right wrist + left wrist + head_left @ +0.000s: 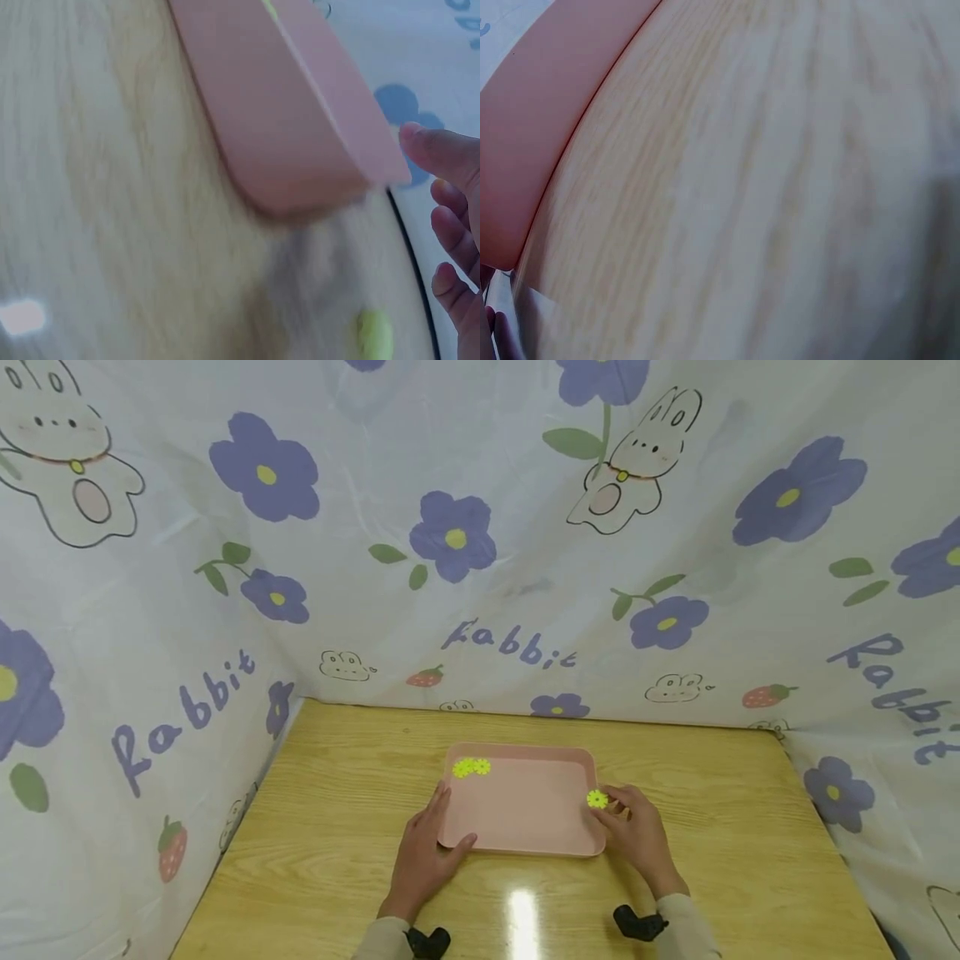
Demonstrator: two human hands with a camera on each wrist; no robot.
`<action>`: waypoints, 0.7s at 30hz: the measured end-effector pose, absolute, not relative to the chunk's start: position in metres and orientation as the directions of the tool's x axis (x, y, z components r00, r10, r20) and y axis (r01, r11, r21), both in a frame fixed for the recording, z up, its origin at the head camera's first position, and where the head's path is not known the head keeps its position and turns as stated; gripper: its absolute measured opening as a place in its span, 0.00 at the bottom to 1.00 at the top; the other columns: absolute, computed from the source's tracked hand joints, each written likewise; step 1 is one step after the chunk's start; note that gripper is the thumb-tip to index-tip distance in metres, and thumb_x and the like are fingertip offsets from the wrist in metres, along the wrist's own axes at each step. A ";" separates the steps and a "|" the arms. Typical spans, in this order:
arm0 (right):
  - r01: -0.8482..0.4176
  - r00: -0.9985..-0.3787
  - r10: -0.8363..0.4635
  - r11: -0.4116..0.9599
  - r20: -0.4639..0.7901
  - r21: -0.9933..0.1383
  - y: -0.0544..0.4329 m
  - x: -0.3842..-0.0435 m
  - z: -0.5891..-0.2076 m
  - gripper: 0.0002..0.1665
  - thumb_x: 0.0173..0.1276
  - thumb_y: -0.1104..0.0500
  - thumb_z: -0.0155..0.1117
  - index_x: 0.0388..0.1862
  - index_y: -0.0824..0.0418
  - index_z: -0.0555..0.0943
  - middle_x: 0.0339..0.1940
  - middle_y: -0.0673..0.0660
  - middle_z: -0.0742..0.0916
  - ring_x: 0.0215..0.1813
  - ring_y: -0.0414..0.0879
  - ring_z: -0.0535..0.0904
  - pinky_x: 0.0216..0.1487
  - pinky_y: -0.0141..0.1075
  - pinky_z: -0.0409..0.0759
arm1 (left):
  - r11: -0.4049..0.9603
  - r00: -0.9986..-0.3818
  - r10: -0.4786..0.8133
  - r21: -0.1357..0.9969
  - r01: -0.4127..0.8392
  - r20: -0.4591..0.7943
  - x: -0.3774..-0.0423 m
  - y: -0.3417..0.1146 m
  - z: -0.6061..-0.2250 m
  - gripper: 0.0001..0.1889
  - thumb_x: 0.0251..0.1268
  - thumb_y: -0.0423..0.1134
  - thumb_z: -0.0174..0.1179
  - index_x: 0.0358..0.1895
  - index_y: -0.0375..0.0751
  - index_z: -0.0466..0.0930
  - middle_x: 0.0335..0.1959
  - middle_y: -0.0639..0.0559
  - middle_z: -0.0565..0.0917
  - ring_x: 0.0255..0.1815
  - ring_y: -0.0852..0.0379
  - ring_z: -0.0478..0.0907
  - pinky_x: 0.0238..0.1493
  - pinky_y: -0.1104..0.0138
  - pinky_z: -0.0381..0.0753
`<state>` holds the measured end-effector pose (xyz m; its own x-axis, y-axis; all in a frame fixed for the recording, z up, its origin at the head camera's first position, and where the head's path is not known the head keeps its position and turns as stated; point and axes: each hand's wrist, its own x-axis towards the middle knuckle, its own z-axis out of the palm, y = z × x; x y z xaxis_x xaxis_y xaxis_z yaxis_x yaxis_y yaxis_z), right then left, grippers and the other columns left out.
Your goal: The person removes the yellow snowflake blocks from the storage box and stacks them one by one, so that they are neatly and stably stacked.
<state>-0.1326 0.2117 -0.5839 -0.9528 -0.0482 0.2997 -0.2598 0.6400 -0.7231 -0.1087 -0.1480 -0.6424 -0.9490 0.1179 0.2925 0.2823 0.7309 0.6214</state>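
Resting at the near left corner of the pink tray [517, 814] is the left hand [426, 853], fingers fairly straight along the outer left wall, thumb spread over the near rim; touching, not clenched. Right hand [642, 837] at the opposite short side, fingers bent; head view shows it pinching a yellow-green flower [597, 799] between thumb and forefinger. From above, that flower overlaps the tray's right wall; height over the rim cannot be judged. Similar flowers [482, 767] lie inside the tray by its far left corner, bunched and overlapping, exact count unclear. Tray sits on the wood table [315, 860], long sides running left to right. Right wrist view, blurred: one tray corner, thumb near the rim, contact uncertain; a yellow-green piece [375, 335] shows at the bottom edge, apart from the visible fingers, and whether it is the pinched flower cannot be told. Left wrist view: mostly table grain, the tray's outer wall at upper left. Pale cuffs [684, 927] on both arms, a black device [637, 923] at each wrist. Glare [522, 922] on the table between the forearms. White cloth [525, 460] hangs behind and to both sides, printed with purple blooms, rabbits, strawberries and lettering.
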 end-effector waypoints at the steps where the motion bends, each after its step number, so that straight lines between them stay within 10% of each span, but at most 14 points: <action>1: -0.253 -0.952 -0.035 0.644 0.303 -0.722 0.215 -0.131 -0.585 0.22 0.63 0.62 0.78 0.56 0.67 0.87 0.39 0.55 0.84 0.38 0.45 0.77 0.35 0.35 0.79 | 0.732 -0.948 0.117 0.619 0.284 0.296 -0.109 -0.148 -0.642 0.47 0.70 0.64 0.63 0.84 0.46 0.56 0.85 0.55 0.55 0.76 0.47 0.67 0.74 0.44 0.65; 21: 0.063 -0.937 0.321 0.548 0.140 -0.834 0.265 -0.114 -0.617 0.22 0.69 0.61 0.74 0.59 0.68 0.84 0.45 0.61 0.83 0.41 0.40 0.75 0.41 0.18 0.70 | 0.730 -0.948 0.120 0.621 0.286 0.296 -0.109 -0.147 -0.643 0.47 0.70 0.63 0.64 0.84 0.46 0.56 0.85 0.55 0.54 0.77 0.48 0.66 0.74 0.45 0.64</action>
<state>-0.1140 0.2650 -0.6169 -0.9366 0.3211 0.1403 0.0630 0.5482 -0.8340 -0.1095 -0.1469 -0.6429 -0.9477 0.1200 0.2956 0.2861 0.7297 0.6211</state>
